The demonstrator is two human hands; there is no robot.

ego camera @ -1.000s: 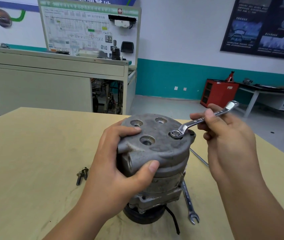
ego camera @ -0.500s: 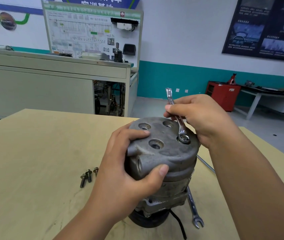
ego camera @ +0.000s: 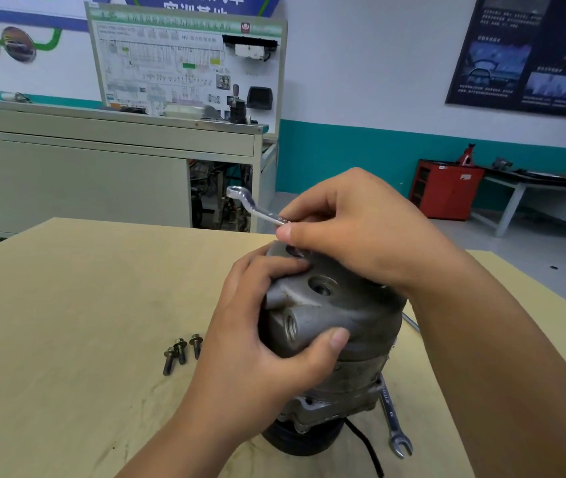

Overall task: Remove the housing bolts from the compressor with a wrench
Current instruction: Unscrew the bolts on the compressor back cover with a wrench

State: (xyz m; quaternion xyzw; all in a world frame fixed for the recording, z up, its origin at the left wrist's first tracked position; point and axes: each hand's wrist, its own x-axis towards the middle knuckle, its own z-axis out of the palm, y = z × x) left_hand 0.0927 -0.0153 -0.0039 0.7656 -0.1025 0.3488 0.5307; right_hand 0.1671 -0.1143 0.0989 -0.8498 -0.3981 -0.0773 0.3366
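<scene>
Compressor point(ego camera: 337, 326) upright on wooden table point(ego camera: 67, 305), workshop room

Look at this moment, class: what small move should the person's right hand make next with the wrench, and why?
Probably another short turn. The right hand grips the slim silver combination wrench, its free end pointing away to the left, its working end hidden under the hand. The left hand steadies the grey cast-metal compressor. Three dark flanged bolts already lie on the pale wooden table.

"10" on spare wrench point(ego camera: 392, 417)
</scene>
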